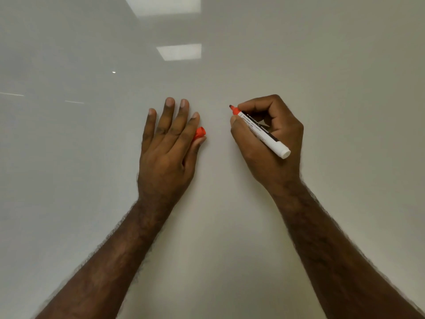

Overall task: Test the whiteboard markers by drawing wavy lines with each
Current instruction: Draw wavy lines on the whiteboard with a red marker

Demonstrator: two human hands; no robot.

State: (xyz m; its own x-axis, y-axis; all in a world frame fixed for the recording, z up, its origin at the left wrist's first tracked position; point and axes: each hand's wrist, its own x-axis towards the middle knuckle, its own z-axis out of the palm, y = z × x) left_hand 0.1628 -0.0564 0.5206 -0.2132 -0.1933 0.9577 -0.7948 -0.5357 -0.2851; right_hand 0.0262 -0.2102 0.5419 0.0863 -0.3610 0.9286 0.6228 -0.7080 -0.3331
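Observation:
A glossy whiteboard fills the whole view and carries no visible marks. My right hand grips an uncapped red marker with a white barrel, in a writing hold. Its dark tip points up and left, at or just off the board surface; contact cannot be told. My left hand rests flat against the board with its fingers spread. The marker's red cap is pinched between that hand's thumb and index finger, mostly hidden behind them.
Two ceiling light panels are reflected in the board: one reflection near the upper middle, another at the top edge. Faint streaks show at the left. No other markers are in view.

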